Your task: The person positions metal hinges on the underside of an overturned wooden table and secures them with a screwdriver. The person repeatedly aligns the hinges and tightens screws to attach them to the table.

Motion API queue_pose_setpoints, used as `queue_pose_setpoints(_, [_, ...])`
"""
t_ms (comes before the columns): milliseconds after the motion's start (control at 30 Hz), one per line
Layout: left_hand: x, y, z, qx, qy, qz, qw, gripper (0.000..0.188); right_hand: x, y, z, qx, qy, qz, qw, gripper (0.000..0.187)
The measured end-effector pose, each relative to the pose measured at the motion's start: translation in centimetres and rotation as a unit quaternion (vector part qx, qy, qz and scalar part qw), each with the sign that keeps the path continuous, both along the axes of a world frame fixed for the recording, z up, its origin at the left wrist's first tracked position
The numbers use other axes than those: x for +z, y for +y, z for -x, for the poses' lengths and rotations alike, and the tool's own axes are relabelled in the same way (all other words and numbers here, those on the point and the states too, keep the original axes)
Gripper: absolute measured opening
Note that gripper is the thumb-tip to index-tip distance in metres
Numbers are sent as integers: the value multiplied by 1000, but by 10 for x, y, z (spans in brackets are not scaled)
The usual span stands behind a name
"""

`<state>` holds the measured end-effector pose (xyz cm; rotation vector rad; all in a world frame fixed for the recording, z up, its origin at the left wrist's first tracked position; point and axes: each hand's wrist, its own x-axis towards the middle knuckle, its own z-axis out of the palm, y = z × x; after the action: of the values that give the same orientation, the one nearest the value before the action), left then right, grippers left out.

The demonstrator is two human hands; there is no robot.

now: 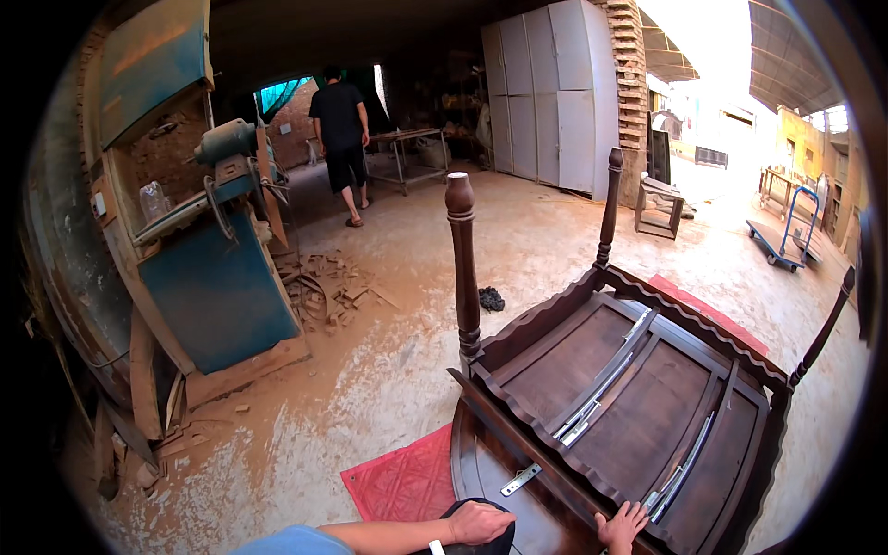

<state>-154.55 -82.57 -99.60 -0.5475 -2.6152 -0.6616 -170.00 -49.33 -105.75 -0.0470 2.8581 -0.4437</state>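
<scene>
An upturned dark wooden table (638, 398) is lain on a red mat (402, 481), near right. Its apron is touched by the right hand (622, 527), fingers spread. A black cloth (472, 541) is pressed under the left hand (479, 523). A blue machine (217, 277) is seen far left.

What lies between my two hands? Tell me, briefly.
In the head view, only dark wood of the upturned table, its scalloped rail, lies between the left hand and the right hand.
</scene>
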Motion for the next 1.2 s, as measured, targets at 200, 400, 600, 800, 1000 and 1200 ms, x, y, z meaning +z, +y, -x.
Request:
queue_pose_setpoints(200, [1, 3, -3, 6, -9, -8, 1000, 16, 2, -2, -6, -6, -25, -18, 1000, 100])
queue_pose_setpoints(400, [7, 6, 1, 13, -29, 28, 999, 19, -15, 6, -1, 15, 24, -61, 998, 96])
queue_pose_setpoints(600, [23, 6, 12, 13, -28, -26, 999, 22, -22, 0, 14, 12, 22, -103, 994, 93])
queue_pose_setpoints(800, [20, 13, 12, 16, -62, -94, 994, 19, -12, -7, 13, 10, -32, -121, 992, 95])
queue_pose_setpoints(1000, [10, 12, 7, 89, -112, -232, 962, 15, -14, -6, 10, 17, -21, -139, 990, 94])
queue_pose_setpoints(1200, [-45, -58, 21, 297, -410, -694, 512, 15, -20, -4, 11, 18, -15, -158, 987, 95])
